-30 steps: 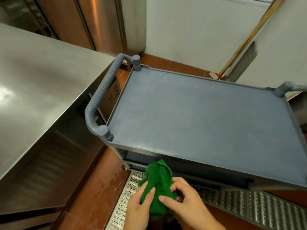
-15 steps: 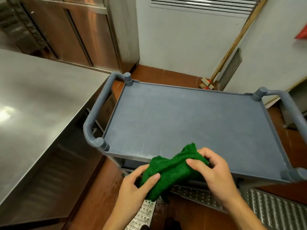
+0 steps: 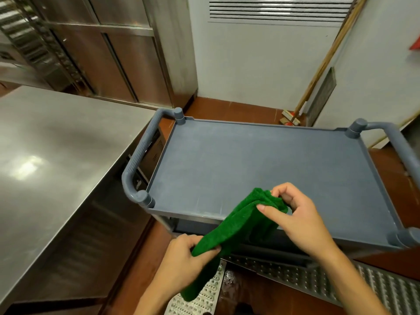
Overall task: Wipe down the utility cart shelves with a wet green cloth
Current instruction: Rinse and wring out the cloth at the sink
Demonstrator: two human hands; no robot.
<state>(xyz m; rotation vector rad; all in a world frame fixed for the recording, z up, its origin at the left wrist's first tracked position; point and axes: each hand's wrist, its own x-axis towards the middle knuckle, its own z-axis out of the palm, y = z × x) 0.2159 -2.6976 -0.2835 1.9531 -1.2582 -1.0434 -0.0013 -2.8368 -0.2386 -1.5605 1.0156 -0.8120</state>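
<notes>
rt fingers (image 3: 278,191) are curled & pinched w/ the thumb on the upper end of the green cloth (image 3: 238,226). lt fingers (image 3: 191,241) & thumb are clamped on it lower down. so both sets are closed on the cloth, none spread. cloth is bunched into a thick fold, stretched on a slant btwn the two grips, w/ a loose tail hanging below the left hand (image 3: 181,260) near the floor grate (image 3: 318,276). its upper end sits over the near edge of the cart's top shelf (image 3: 261,160), a bit right of middle. can't tell if it touches the shelf; looks just above.

progress, my read: wiping not started yet. top shelf shows no wet streaks or swipe marks i can make out & looks evenly dull. this looks like prep, opening or re-folding the cloth into a flat pad. left to do: basically all of it. that's the top shelf, then the lower shelf (image 3: 200,226), of which only a dark strip shows under the near edge, so its state can't be judged.

pose: right hand (image 3: 297,214) is raised over the near edge, back of hand up, forearm running back to the bottom rt of view. left hand is lower & nearer the body, off the cart, in front of its near edge, forearm coming up from bottom centre. steel table (image 3: 56,155) runs along the cart's left side, just beside the left handle (image 3: 138,160).
</notes>
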